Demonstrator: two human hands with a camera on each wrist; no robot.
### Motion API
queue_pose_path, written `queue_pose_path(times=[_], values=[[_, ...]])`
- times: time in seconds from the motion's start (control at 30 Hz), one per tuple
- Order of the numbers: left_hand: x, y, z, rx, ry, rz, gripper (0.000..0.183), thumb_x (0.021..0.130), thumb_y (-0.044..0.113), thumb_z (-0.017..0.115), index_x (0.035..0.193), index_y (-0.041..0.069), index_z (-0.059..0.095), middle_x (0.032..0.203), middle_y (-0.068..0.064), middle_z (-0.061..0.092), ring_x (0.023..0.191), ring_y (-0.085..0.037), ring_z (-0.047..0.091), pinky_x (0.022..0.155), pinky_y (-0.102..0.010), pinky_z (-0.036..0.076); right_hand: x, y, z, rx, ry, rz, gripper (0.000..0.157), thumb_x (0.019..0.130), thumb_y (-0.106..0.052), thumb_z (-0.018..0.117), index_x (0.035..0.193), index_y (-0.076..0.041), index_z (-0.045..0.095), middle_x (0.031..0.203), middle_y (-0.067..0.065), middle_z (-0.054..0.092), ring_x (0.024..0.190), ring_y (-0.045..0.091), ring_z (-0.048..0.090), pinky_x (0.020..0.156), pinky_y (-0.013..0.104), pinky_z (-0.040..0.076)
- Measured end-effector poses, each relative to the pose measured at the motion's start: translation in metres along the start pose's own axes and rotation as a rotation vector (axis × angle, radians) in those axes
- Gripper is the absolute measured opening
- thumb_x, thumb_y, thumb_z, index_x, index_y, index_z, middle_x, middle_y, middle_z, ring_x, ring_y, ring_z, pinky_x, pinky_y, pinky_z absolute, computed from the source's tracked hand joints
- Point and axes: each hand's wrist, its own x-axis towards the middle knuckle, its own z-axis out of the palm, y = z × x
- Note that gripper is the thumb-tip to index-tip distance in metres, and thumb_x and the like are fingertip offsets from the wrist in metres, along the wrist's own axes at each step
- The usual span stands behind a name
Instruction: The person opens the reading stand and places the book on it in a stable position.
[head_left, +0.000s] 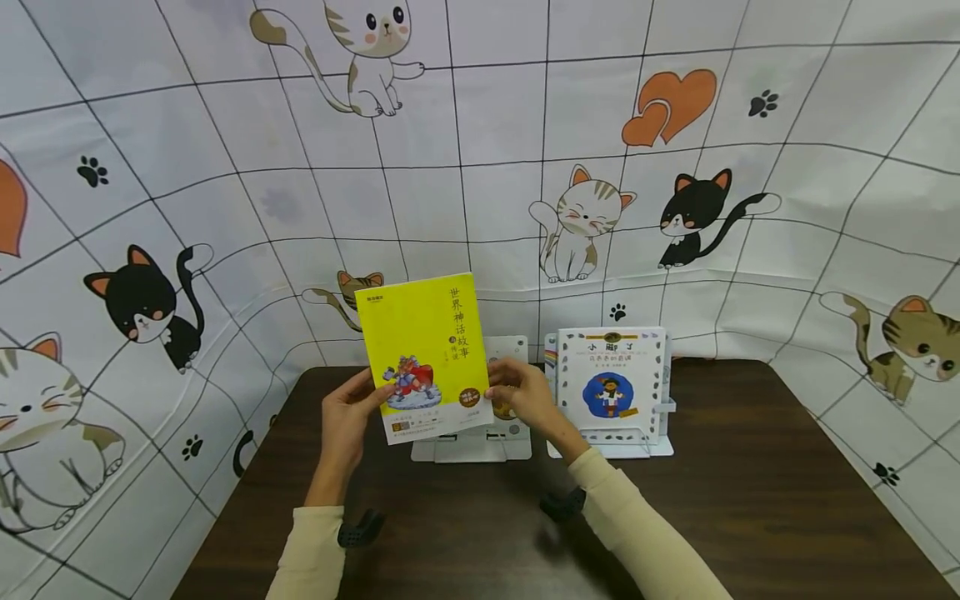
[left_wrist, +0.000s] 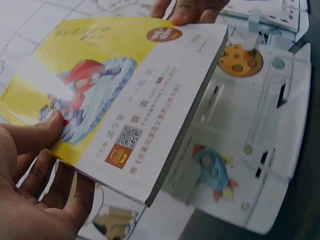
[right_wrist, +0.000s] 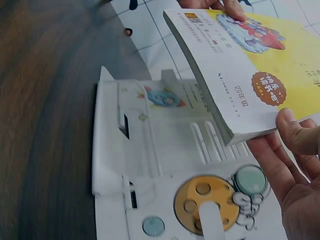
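Observation:
A yellow paperback book [head_left: 412, 325] with a white band along its bottom is held up, slightly tilted, above the table. My left hand [head_left: 349, 414] pinches its left edge, thumb on the cover and fingers behind. At the opposite edge, my right hand [head_left: 529, 398] grips the book low down, thumb on the front. Directly behind it stands a white book stand [head_left: 480, 451], partly hidden by the book. In the right wrist view the stand's surface [right_wrist: 165, 130] bears cartoon prints, and the book is apart from it.
To the right, a white picture book [head_left: 611, 383] rests upright on a second white stand [head_left: 617, 451]. Both stands sit near the back of the dark wooden table [head_left: 720, 500]. A cat-patterned white curtain [head_left: 495, 200] hangs behind the table.

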Motion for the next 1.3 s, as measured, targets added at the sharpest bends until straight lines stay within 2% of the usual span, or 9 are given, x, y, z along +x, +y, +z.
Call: queue_pose_path(times=[0.07, 0.27, 0.33, 0.57, 0.8, 1.0, 1.1, 1.2, 1.3], values=[[0.003, 0.003, 0.007, 0.013, -0.007, 0.008, 0.04, 0.095, 0.01, 0.082, 0.132, -0.001, 0.073, 0.096, 0.01, 0.077, 0.086, -0.009, 0.07, 0.084, -0.019, 0.059, 0.001, 0.001, -0.005, -0.005, 0.019, 0.0, 0.029, 0.096, 0.005, 0.074, 0.125, 0.001, 0.071, 0.111, 0.021, 0.078, 0.101, 0.034, 0.076, 0.086, 0.035, 0.063], [0.01, 0.008, 0.024, 0.066, -0.039, 0.031, 0.04, 0.095, 0.017, 0.083, 0.132, 0.005, 0.075, 0.115, -0.018, 0.078, 0.091, -0.009, 0.071, 0.086, -0.018, 0.058, 0.002, 0.002, -0.015, -0.018, 0.081, 0.005, 0.03, 0.095, 0.007, 0.073, 0.125, 0.002, 0.071, 0.111, 0.023, 0.078, 0.098, 0.033, 0.077, 0.083, 0.032, 0.065], [0.013, 0.008, 0.029, 0.073, -0.044, 0.036, 0.039, 0.094, 0.017, 0.084, 0.131, 0.004, 0.076, 0.118, -0.022, 0.077, 0.092, -0.009, 0.071, 0.085, -0.018, 0.058, 0.002, 0.003, -0.017, -0.014, 0.113, 0.012, 0.03, 0.095, 0.008, 0.073, 0.124, 0.002, 0.071, 0.111, 0.022, 0.078, 0.097, 0.033, 0.077, 0.082, 0.031, 0.065], [0.023, 0.003, 0.044, 0.07, -0.028, 0.049, 0.035, 0.093, 0.017, 0.085, 0.124, 0.004, 0.079, 0.113, -0.017, 0.08, 0.09, -0.009, 0.071, 0.081, -0.018, 0.058, 0.004, 0.009, -0.019, -0.088, 0.214, 0.012, 0.028, 0.093, 0.005, 0.076, 0.121, -0.001, 0.072, 0.107, 0.018, 0.079, 0.098, 0.031, 0.077, 0.083, 0.031, 0.064], [0.027, 0.0, 0.05, 0.053, -0.032, 0.046, 0.033, 0.092, 0.015, 0.085, 0.123, 0.003, 0.079, 0.115, -0.022, 0.079, 0.089, -0.007, 0.071, 0.078, -0.019, 0.058, 0.004, 0.014, -0.016, -0.172, 0.28, -0.059, 0.024, 0.092, 0.006, 0.077, 0.114, -0.001, 0.073, 0.102, 0.016, 0.08, 0.091, 0.029, 0.077, 0.081, 0.036, 0.064], [0.031, -0.002, 0.05, 0.074, -0.033, 0.044, 0.034, 0.093, 0.019, 0.086, 0.123, 0.005, 0.08, 0.117, -0.023, 0.078, 0.089, -0.007, 0.072, 0.081, -0.027, 0.061, 0.005, 0.015, -0.015, -0.235, 0.296, -0.093, 0.023, 0.092, 0.006, 0.077, 0.114, -0.001, 0.073, 0.102, 0.016, 0.081, 0.089, 0.028, 0.078, 0.081, 0.041, 0.064], [0.032, -0.005, 0.05, 0.08, -0.033, 0.019, 0.036, 0.093, 0.02, 0.085, 0.125, 0.005, 0.079, 0.118, -0.021, 0.078, 0.089, -0.006, 0.071, 0.083, -0.029, 0.061, 0.004, 0.016, -0.014, -0.272, 0.295, -0.099, 0.023, 0.093, 0.004, 0.078, 0.115, -0.002, 0.074, 0.101, 0.014, 0.081, 0.088, 0.027, 0.078, 0.08, 0.041, 0.064], [0.031, -0.008, 0.05, 0.086, -0.037, -0.013, 0.038, 0.092, 0.021, 0.086, 0.126, 0.005, 0.079, 0.12, -0.019, 0.079, 0.088, -0.004, 0.07, 0.082, -0.027, 0.06, 0.003, 0.018, -0.014, -0.299, 0.287, -0.089, 0.023, 0.093, 0.002, 0.078, 0.115, -0.003, 0.074, 0.099, 0.012, 0.081, 0.087, 0.025, 0.077, 0.079, 0.039, 0.063], [0.03, -0.014, 0.051, 0.092, -0.036, -0.015, 0.037, 0.092, 0.02, 0.086, 0.125, 0.004, 0.079, 0.119, -0.019, 0.079, 0.088, -0.005, 0.07, 0.08, -0.024, 0.058, 0.0, 0.021, -0.013, -0.31, 0.282, -0.082, 0.022, 0.094, 0.002, 0.077, 0.115, -0.004, 0.075, 0.098, 0.012, 0.082, 0.087, 0.025, 0.078, 0.079, 0.037, 0.061]])
